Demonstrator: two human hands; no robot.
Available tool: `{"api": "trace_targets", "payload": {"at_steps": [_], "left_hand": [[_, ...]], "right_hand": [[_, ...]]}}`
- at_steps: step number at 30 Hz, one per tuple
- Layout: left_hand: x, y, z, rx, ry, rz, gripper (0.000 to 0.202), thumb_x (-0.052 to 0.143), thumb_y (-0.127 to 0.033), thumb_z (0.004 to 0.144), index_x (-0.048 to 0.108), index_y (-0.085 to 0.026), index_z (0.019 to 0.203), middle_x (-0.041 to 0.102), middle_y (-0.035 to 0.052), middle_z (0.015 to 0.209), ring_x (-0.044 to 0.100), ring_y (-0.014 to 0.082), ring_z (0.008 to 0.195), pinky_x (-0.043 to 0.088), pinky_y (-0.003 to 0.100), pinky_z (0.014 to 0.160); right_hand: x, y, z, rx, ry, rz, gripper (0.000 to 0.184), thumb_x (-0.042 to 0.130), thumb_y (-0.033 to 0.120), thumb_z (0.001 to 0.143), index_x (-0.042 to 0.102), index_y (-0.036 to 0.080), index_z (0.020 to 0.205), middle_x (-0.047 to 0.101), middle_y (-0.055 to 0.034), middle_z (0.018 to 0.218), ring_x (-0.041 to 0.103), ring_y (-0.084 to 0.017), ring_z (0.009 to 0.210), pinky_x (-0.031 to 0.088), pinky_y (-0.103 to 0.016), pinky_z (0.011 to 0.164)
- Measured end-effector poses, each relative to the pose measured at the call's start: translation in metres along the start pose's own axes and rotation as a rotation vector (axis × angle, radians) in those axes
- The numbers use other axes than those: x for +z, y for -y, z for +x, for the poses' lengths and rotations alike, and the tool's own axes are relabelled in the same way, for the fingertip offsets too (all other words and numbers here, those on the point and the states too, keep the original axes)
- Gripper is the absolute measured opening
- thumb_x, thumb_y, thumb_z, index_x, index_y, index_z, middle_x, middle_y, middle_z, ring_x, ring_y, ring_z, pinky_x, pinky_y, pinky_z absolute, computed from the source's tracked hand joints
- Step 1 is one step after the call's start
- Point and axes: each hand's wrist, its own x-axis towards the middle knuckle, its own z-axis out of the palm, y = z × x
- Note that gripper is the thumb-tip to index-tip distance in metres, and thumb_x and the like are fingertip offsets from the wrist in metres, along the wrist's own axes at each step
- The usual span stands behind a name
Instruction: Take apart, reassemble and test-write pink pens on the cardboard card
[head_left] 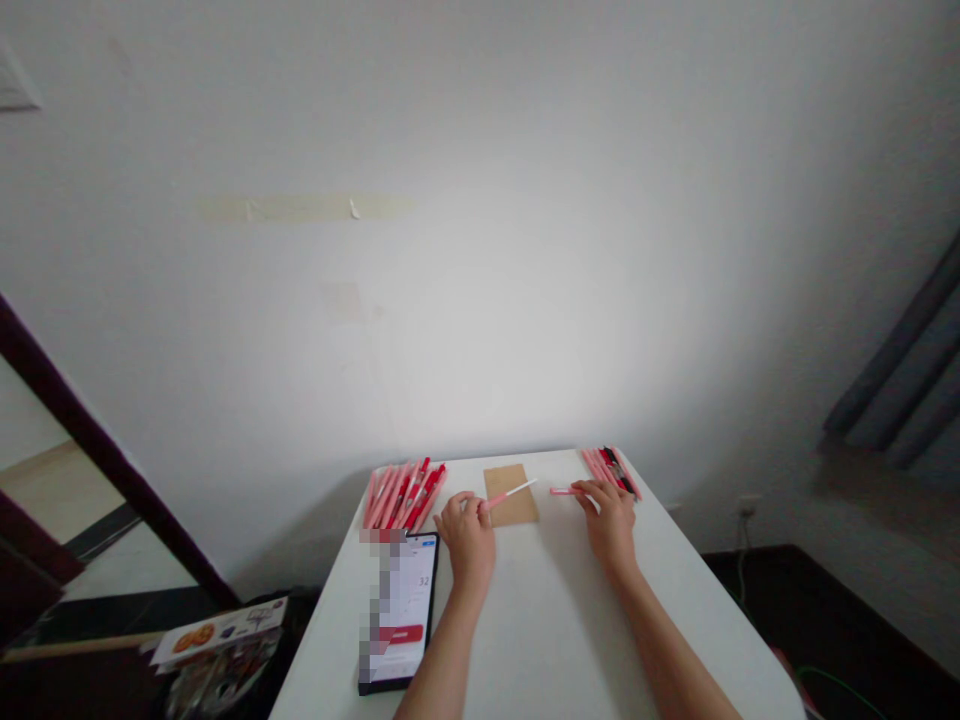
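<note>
My left hand [469, 540] is closed on a pink pen [496, 499], whose thin pale end points right, above a brown rectangle of paper or card [517, 514]. Between the fingertips of my right hand [609, 520] is a small pink pen cap [561, 491], held apart from the pen. Beyond my left hand lies a bunch of pink and red pens [405, 493]. A smaller group of pink, red and black pens [600, 466] rests by my right hand, which partly hides it.
All this is on a white table [540, 620] against a pale wall [510, 250]. A phone [401, 610] with its screen lit lies left of my left forearm. On the floor at left stands a dark bin or bag [225, 690] with a printed box [225, 630] on top.
</note>
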Motion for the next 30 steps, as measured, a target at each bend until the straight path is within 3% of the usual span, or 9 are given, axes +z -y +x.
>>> {"api": "trace_targets", "payload": {"at_steps": [5, 9, 22, 30], "left_hand": [[0.002, 0.003, 0.001, 0.041, -0.158, -0.004, 0.022, 0.045, -0.025, 0.087, 0.064, -0.017, 0.078, 0.060, 0.0104, 0.104, 0.052, 0.0266, 0.107, 0.037, 0.049, 0.095], [0.002, 0.003, 0.001, 0.054, -0.209, 0.022, 0.021, 0.041, -0.023, 0.088, 0.059, -0.017, 0.078, 0.058, 0.0123, 0.104, 0.050, 0.0268, 0.109, 0.038, 0.048, 0.096], [-0.011, -0.006, -0.007, 0.007, -0.184, 0.380, 0.027, 0.038, -0.025, 0.089, 0.060, -0.010, 0.085, 0.053, 0.0185, 0.120, 0.042, 0.0330, 0.122, 0.031, 0.055, 0.103], [-0.010, -0.008, -0.013, -0.032, -0.036, 0.458, 0.026, 0.042, -0.025, 0.086, 0.063, -0.011, 0.093, 0.051, 0.0167, 0.127, 0.038, 0.0347, 0.127, 0.027, 0.059, 0.105]], "right_hand": [[-0.001, 0.004, 0.000, -0.002, 0.010, 0.002, 0.042, 0.040, 0.047, 0.090, 0.075, 0.023, 0.090, 0.069, -0.0106, 0.094, 0.052, -0.028, 0.096, 0.038, -0.044, 0.084], [-0.002, 0.005, 0.000, 0.009, 0.017, 0.021, 0.045, 0.038, 0.048, 0.091, 0.075, 0.022, 0.089, 0.070, -0.0106, 0.093, 0.053, -0.029, 0.096, 0.037, -0.045, 0.085], [0.000, 0.003, -0.002, 0.026, 0.036, -0.006, 0.042, 0.039, 0.047, 0.091, 0.074, 0.024, 0.090, 0.070, -0.0088, 0.095, 0.052, -0.028, 0.097, 0.037, -0.044, 0.086], [-0.001, 0.004, -0.001, 0.013, 0.046, -0.016, 0.037, 0.043, 0.043, 0.091, 0.074, 0.024, 0.089, 0.070, -0.0088, 0.093, 0.054, -0.027, 0.096, 0.038, -0.044, 0.085]]}}
